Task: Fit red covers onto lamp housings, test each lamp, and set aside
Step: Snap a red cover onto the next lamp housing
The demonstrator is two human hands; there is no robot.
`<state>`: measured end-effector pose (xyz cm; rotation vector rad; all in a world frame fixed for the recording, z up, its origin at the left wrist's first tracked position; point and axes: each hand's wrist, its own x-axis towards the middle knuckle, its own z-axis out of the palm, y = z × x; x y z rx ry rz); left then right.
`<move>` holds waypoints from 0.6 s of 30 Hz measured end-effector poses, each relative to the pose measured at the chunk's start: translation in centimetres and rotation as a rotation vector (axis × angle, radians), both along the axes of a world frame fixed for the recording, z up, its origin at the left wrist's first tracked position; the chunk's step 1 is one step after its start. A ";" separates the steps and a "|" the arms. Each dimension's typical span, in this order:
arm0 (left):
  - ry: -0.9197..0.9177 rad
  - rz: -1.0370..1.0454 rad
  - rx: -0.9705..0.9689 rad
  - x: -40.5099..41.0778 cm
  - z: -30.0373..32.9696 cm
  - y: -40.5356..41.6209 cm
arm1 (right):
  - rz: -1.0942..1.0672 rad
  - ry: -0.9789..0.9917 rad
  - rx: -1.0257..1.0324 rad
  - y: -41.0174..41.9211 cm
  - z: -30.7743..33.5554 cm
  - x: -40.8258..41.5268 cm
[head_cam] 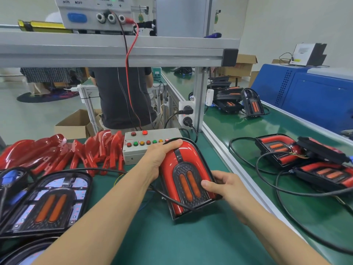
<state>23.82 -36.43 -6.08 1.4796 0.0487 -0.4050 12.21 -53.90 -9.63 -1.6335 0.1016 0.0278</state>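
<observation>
Lamp housing [188, 180] with its red cover [172, 161] already seated sits at the centre of the frame, held in both hands just above or on the green table [152, 236]; I cannot tell whether its lower edge touches. The fingers [172, 144] of the left hand [159, 159] curl over the rounded top of the cover, thumb tucked down its left side, pressing as if to snap the cover home. The right hand [225, 185] pinches the lower right edge, its thumb [207, 183] lying on the black grille beside the two orange strips, the other fingers wrapped underneath and mostly hidden. Both forearms reach in from the bottom of the frame, the left one crossing diagonally from lower left, wrists nearly straight. By my reckoning the fitting step is at its end and testing comes next: the button box [150, 144], just behind the lamp and touching or nearly touching the left fingertips, has one red light lit at its top. The next move calls for freeing a hand to reach those buttons while the lamp's black cable [168, 197], which trails across its lower part, stays connected. Loose red covers [63, 152] lie piled at mid left, an uncovered housing [47, 203] waits at lower left, and finished lamps [305, 161] rest on the belt at right.
</observation>
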 end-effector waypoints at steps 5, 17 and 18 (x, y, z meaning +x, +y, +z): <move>-0.051 -0.054 0.078 -0.3 0.6 0.2 | -0.082 -0.006 0.092 -0.3 -0.2 0.0; -0.097 -0.146 -0.185 -4.0 -0.9 -2.6 | 0.001 0.078 0.712 2.6 0.4 -1.0; -0.103 -0.135 -0.223 -4.0 -0.8 -2.9 | 0.016 0.050 0.763 3.0 0.4 -1.0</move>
